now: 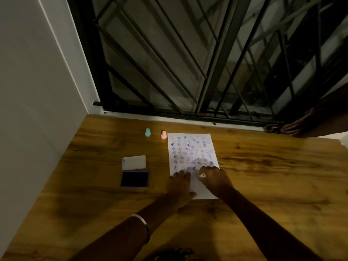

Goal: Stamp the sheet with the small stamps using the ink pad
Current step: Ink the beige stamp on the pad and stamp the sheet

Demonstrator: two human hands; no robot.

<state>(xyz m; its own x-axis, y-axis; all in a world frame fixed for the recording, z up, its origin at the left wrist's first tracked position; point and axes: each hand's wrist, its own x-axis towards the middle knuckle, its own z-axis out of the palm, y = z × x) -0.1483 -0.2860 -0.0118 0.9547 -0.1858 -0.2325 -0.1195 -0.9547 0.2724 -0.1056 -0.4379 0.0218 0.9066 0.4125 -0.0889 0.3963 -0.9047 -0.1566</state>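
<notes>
A white sheet lies on the wooden table, covered with several rows of purple prints. My left hand rests flat on the sheet's lower left part, fingers spread. My right hand grips a small pale stamp and presses it down on the sheet's lower part. Left of the sheet sits the ink pad with its white lid folded back. A teal stamp and a pink stamp stand upright beyond the sheet's top left corner.
A white wall borders the table on the left. A dark window with a black metal grille runs along the far edge. A dark brown curtain bunches at the far right corner.
</notes>
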